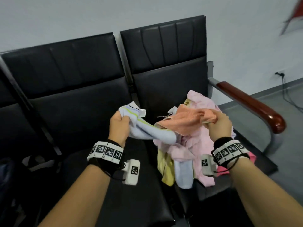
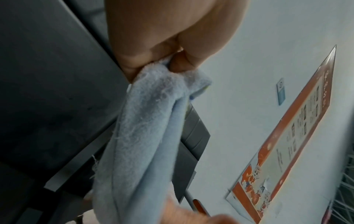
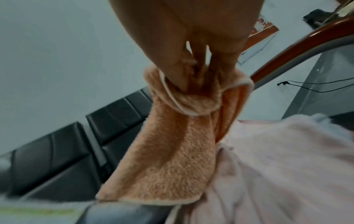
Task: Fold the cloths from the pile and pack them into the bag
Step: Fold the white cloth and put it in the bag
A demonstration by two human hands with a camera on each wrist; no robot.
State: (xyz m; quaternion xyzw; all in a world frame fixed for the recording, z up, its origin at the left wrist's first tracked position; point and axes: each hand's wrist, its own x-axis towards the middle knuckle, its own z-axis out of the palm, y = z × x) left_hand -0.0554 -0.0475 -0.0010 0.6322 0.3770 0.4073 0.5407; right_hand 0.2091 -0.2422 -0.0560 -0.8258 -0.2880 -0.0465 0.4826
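A pile of cloths (image 1: pixel 195 149) in pink, yellow and pale blue lies on the right black seat. My left hand (image 1: pixel 120 123) grips a light blue cloth (image 1: pixel 147 128) with a yellow-green stripe, lifted above the seat; it trails down to the pile. In the left wrist view the fingers pinch the blue cloth (image 2: pixel 145 128) at its top. My right hand (image 1: pixel 218 123) grips an orange cloth (image 1: pixel 185 120) raised over the pile. In the right wrist view the orange cloth (image 3: pixel 172 159) hangs bunched from the fingers above the pink cloth (image 3: pixel 287 166). No bag is clearly in view.
The black bench seats (image 1: pixel 78 112) run left to right against a pale wall. A brown wooden armrest (image 1: pixel 255 105) on a grey frame borders the right seat. A cable (image 1: pixel 285 89) trails on the grey floor at right. A dark item (image 1: pixel 37 161) sits at the far left.
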